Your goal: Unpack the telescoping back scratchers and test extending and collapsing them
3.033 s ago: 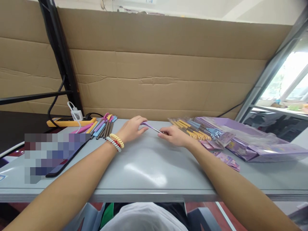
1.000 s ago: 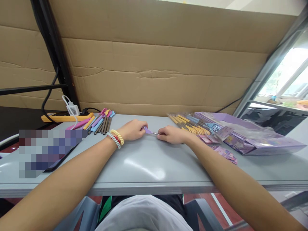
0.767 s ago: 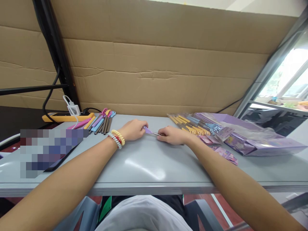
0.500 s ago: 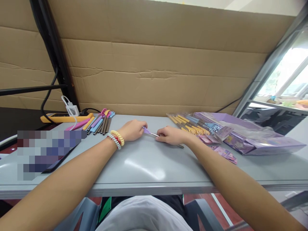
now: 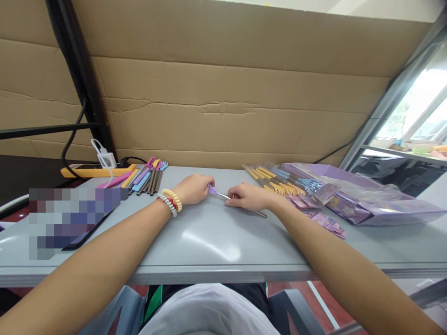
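Between my two hands, low over the grey table, is a slim pen-like item (image 5: 222, 194) with a purple end and a thin metallic shaft. My left hand (image 5: 197, 188) pinches its purple end. Fingers of my right hand (image 5: 246, 196) are closed on the shaft, and a dark metallic end sticks out beyond them to the right. Right of that hand lie bagged yellow-and-brown pens (image 5: 275, 180) and blue ones (image 5: 303, 182). Several loose colourful pens (image 5: 148, 177) lie left of my left hand.
A purple open box (image 5: 370, 204) with clear plastic sits at the right. Small pink-purple cards (image 5: 326, 223) lie before it. A yellow power strip (image 5: 98, 172) with a white charger (image 5: 107, 159) is at the back left, with a dark, partly blurred flat object (image 5: 78, 237) nearer.
Both hands keep nearly the same place and hold on the purple-ended item. The view has shifted very slightly.
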`<state>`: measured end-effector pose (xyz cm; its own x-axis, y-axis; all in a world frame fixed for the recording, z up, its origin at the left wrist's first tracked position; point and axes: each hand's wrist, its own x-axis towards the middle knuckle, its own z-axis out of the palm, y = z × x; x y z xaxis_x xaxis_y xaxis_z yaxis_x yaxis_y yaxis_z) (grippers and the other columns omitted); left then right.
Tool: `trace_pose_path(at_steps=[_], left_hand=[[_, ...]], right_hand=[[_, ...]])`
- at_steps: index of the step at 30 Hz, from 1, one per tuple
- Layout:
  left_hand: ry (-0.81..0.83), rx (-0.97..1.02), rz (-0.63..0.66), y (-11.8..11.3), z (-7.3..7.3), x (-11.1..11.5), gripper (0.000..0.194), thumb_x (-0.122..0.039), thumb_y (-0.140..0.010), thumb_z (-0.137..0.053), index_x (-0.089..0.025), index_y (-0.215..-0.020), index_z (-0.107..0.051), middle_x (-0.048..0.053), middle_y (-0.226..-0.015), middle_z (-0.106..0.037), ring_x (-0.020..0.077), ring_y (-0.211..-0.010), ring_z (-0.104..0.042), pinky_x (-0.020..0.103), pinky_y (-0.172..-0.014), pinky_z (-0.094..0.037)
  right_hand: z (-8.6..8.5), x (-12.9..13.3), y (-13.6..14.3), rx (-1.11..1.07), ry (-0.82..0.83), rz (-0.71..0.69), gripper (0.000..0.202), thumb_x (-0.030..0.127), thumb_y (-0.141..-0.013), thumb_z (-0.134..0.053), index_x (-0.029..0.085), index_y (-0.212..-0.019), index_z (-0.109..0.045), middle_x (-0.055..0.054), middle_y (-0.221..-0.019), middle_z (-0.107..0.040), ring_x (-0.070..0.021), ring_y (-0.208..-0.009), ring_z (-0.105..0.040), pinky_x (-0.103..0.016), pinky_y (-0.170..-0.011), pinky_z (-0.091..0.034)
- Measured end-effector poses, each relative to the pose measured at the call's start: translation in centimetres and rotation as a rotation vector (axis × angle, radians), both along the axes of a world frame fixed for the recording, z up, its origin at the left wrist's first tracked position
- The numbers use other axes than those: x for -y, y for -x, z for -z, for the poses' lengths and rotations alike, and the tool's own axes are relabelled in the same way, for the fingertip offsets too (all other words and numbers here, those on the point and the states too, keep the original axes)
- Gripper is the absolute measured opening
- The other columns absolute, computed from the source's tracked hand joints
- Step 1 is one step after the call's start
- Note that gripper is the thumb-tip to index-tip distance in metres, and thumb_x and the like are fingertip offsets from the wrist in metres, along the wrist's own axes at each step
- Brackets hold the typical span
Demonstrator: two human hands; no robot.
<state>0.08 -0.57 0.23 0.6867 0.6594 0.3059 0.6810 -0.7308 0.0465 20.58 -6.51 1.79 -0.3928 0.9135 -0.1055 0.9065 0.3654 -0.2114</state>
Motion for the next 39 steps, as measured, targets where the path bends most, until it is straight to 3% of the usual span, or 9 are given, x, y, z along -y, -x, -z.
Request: trace_pose_path(at_steps=[19, 25, 28, 33, 36, 39], left_hand=[[0.002, 0.005, -0.013, -0.2, -0.2, 0.3, 0.035, -0.015, -0.079, -0.036, -0.020, -0.100, -0.064, 0.006, -0.090, -0.069, 0.0209, -0.080, -0.063, 0.029, -0.067, -0.045], [0.039, 0.107, -0.029, -0.2, 0.0, 0.1, 0.034, -0.016, -0.079, -0.038, -0.019, -0.102, -0.062, 0.006, -0.081, -0.068, 0.0198, -0.074, -0.062, 0.029, -0.067, -0.045], [0.146, 0.290, -0.015, -0.2, -0.2, 0.2, 0.032, -0.018, -0.077, -0.041, -0.017, -0.103, -0.060, 0.004, -0.074, -0.067, 0.0177, -0.068, -0.060, 0.028, -0.065, -0.045], [0.527, 0.633, 0.036, -0.6, -1.0, 0.9, 0.027, -0.019, -0.075, -0.047, -0.016, -0.101, -0.053, -0.003, -0.054, -0.054, 0.0109, -0.048, -0.049, 0.023, -0.049, -0.040], [0.739, 0.857, 0.175, -0.8, -1.4, 1.3, 0.024, -0.032, -0.079, -0.048, -0.017, -0.096, -0.049, -0.002, -0.059, -0.055, 0.0097, -0.046, -0.048, 0.023, -0.047, -0.040], [0.867, 0.983, 0.331, -0.9, -1.6, 1.5, 0.036, -0.049, -0.084, -0.034, -0.019, -0.101, -0.045, 0.001, -0.071, -0.058, 0.0106, -0.051, -0.052, 0.025, -0.049, -0.042]], right_hand=[[0.0, 0.1, 0.1, -0.015, -0.014, -0.001, 0.033, 0.049, -0.084, -0.047, 0.019, -0.083, -0.062, -0.003, -0.074, -0.062, -0.0124, -0.061, -0.049, -0.024, -0.054, -0.032], [0.0, 0.1, 0.0, -0.043, -0.036, -0.010, 0.031, 0.047, -0.083, -0.050, 0.019, -0.086, -0.063, -0.003, -0.074, -0.062, -0.0119, -0.061, -0.048, -0.023, -0.055, -0.031], [0.1, 0.1, -0.1, -0.072, -0.102, -0.037, 0.028, 0.044, -0.082, -0.051, 0.018, -0.088, -0.063, -0.001, -0.070, -0.060, -0.0112, -0.061, -0.048, -0.023, -0.056, -0.031], [0.2, 0.1, 0.0, -0.183, -0.259, -0.072, 0.024, 0.037, -0.082, -0.052, 0.017, -0.085, -0.064, 0.001, -0.060, -0.053, -0.0093, -0.056, -0.043, -0.023, -0.056, -0.030], [0.2, 0.1, 0.2, -0.258, -0.430, -0.131, 0.024, 0.034, -0.082, -0.051, 0.015, -0.081, -0.065, -0.001, -0.064, -0.054, -0.0098, -0.059, -0.044, -0.023, -0.059, -0.032], [0.1, 0.1, 0.2, -0.332, -0.622, -0.129, 0.024, 0.034, -0.082, -0.052, 0.015, -0.077, -0.066, -0.004, -0.069, -0.055, -0.0108, -0.062, -0.045, -0.024, -0.061, -0.034]])
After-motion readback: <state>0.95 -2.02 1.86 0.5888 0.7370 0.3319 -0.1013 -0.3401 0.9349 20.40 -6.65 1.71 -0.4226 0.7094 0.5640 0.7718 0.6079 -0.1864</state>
